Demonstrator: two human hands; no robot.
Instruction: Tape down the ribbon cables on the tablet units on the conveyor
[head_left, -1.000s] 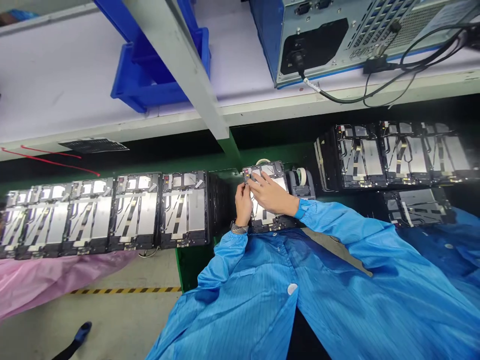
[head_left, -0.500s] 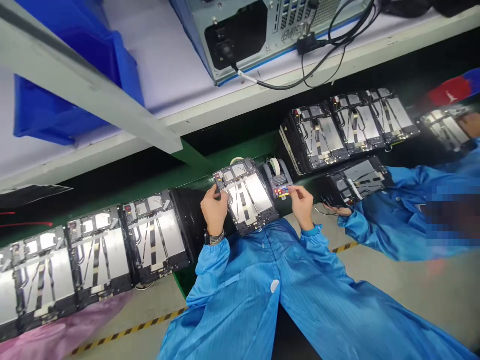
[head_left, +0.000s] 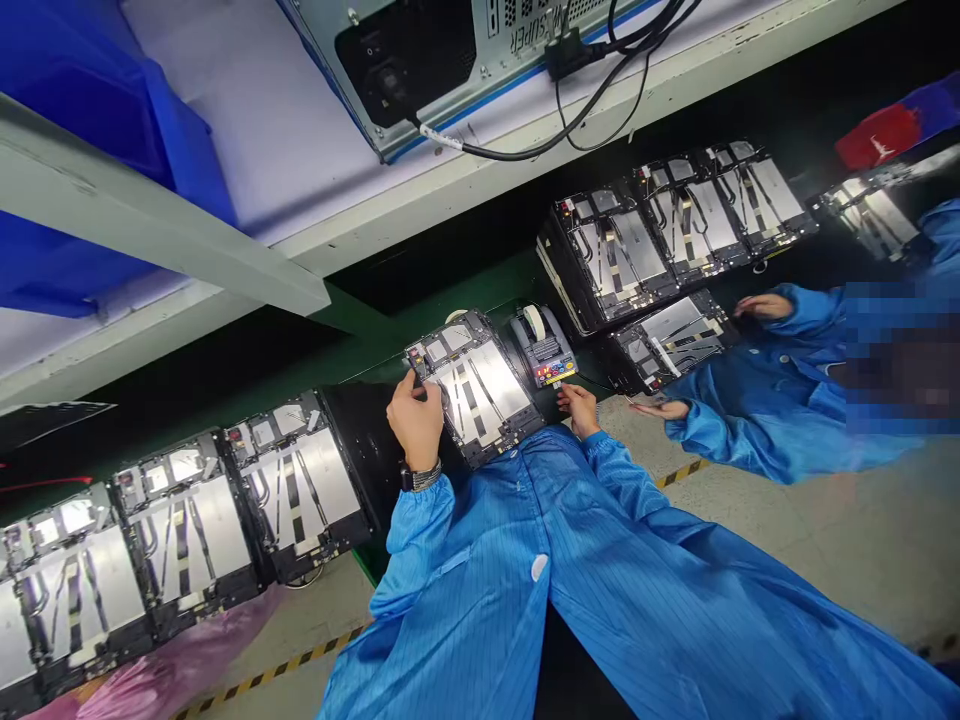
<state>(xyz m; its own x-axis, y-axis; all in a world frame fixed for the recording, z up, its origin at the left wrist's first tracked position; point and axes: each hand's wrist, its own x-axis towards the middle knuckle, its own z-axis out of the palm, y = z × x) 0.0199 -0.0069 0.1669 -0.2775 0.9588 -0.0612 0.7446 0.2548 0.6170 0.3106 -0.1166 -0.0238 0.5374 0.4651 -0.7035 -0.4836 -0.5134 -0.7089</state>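
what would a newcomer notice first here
The long rows of open electronic panels, with silver sheets and dark ribbon strips, stand out first, lying along the green bench on both sides of the person's hands. At the centre, the left hand holds the corner of one panel, while the right hand sits beside a tape dispenser. Higher up, a bright blue plastic bin catches the eye at the left.

The person's smock [head_left: 637, 590] is bright blue with thin, faint stripes running along it. The panel [head_left: 487, 385] is silver, crossed by black strips and edged in black. Above sits a vivid blue plastic bin [head_left: 97, 180]. A yellow-and-black striped line [head_left: 270, 670] crosses the pale grey floor [head_left: 787, 520].
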